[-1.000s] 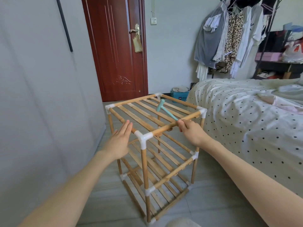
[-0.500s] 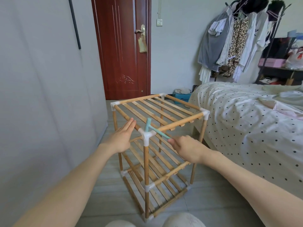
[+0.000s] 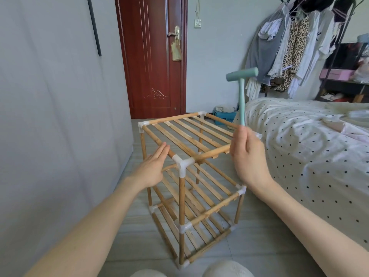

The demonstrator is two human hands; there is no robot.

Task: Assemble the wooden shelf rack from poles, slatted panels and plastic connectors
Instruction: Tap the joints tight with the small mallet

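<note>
- Head view, step in hand: judged as tapping home the near top corner connector (image 3: pixel 182 162) of the shelf rack (image 3: pixel 189 176); raised green mallet (image 3: pixel 242 76), handle gripped in curled fingers of right hand (image 3: pixel 247 156).
- Left hand (image 3: pixel 152 166): laid flat, fingers straight, against the top side pole (image 3: pixel 157 139), gripping nothing.
- Next move, by judgement: called for a downward blow squarely on the connector, frame steadied.
- Rack: stood upright on the floor (image 3: pixel 259 236) between wall and bed (image 3: pixel 309 146); three slatted tiers, pale wooden poles, white plastic joints at the visible corners, seemingly near complete.
</note>
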